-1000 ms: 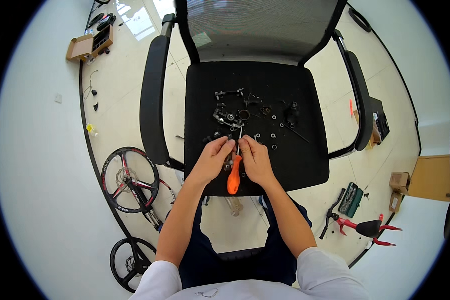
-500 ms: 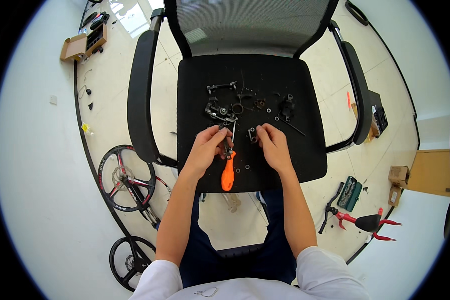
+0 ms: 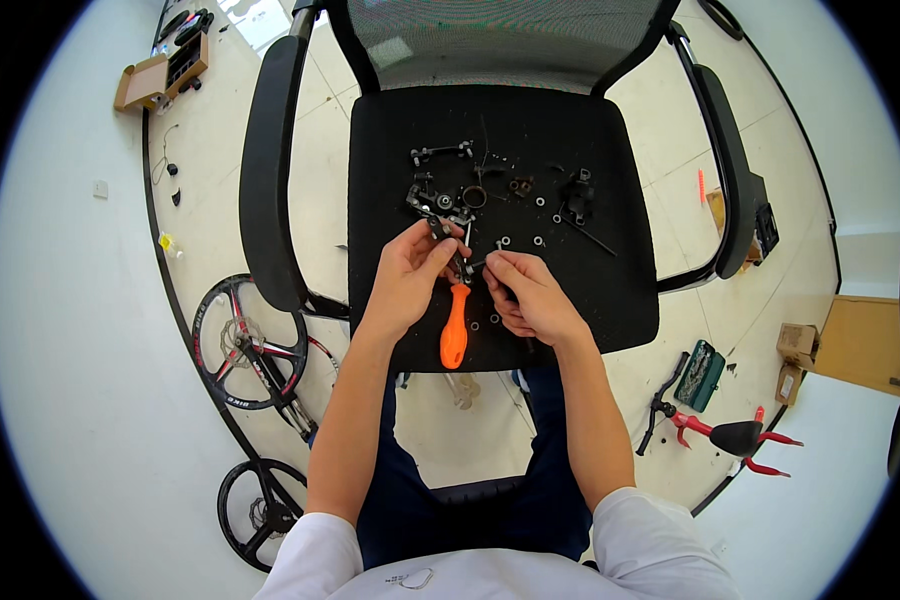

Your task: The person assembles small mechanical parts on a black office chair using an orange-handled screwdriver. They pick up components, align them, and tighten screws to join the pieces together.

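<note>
My left hand [image 3: 412, 272] pinches a small black metal part [image 3: 440, 226] over the black chair seat [image 3: 610, 290], and the shaft of an orange-handled screwdriver [image 3: 455, 328] rises beside its fingers. My right hand [image 3: 527, 297] sits just to the right with its fingertips closed on a small dark piece near the screwdriver's shaft. Several black bicycle parts [image 3: 440, 195], washers [image 3: 538, 240] and a thin rod [image 3: 588, 232] lie scattered on the seat beyond both hands.
The office chair has two black armrests [image 3: 268, 170] and a mesh back [image 3: 490, 40]. Two bicycle wheels [image 3: 242, 345] lie on the floor at left. A red-and-black tool [image 3: 730, 438] and a green case [image 3: 700, 375] lie at right. Cardboard boxes [image 3: 155, 75] stand at the upper left.
My view has shifted so the chair sits higher. Both hands have stayed together over the seat; the right hand drew back next to the screwdriver after moving apart.
</note>
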Tool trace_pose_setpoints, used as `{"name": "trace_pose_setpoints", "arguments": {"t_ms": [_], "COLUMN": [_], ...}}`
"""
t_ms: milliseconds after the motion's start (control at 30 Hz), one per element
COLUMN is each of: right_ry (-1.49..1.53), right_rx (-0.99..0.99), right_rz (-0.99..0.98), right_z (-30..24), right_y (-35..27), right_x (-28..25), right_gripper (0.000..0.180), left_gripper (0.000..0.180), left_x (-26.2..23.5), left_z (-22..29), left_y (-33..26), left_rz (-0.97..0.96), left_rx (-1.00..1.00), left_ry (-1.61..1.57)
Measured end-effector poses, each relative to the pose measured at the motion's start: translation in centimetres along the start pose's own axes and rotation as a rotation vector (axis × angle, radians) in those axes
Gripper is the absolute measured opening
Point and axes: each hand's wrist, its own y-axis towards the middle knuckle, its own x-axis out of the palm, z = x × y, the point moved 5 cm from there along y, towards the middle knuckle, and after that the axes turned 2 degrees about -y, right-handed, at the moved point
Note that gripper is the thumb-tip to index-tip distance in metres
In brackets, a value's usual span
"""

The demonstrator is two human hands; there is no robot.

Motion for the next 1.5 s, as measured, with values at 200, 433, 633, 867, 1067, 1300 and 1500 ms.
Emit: {"name": "trace_pose_setpoints", "arguments": {"t_ms": [200, 433, 633, 867, 1067, 1300, 1500], "right_ry": [-0.006, 0.223, -0.021, -0.183, -0.500, -0.808, -0.795], "right_rx": [0.004, 0.050, -0.077, -0.073, -0.270, -0.443, -0.442], "right_rz": [0.007, 0.039, 0.146, 0.134, 0.200, 0.373, 0.360], "right_z": [0.2, 1.0, 0.4, 1.2, 1.7, -0.4, 0.2], "right_y": [-0.1, 0.1, -0.2, 0.5, 0.8, -0.4, 0.0], "right_x": [-0.6, 0.7, 1.0, 1.6, 1.9, 3.9, 4.5], "right_gripper": [0.031, 0.032, 0.032, 0.028, 0.030, 0.033, 0.031], "left_gripper": [0.016, 0.016, 0.017, 0.015, 0.035, 0.049, 0.052], "left_x": [0.6, 0.9, 1.0, 1.0, 0.8, -0.6, -0.8], "left_z": [0.3, -0.5, 1.4, 1.6, 2.1, 1.5, 1.5], "left_y": [0.0, -0.8, -1.0, -1.7, -2.0, -1.8, -1.9], "left_rz": [0.000, 0.113, 0.132, 0.125, 0.357, 0.539, 0.617], "left_rx": [0.054, 0.165, 0.293, 0.321, 0.495, 0.279, 0.282], "left_ry": [0.078, 0.305, 0.445, 0.537, 0.634, 0.626, 0.668]}}
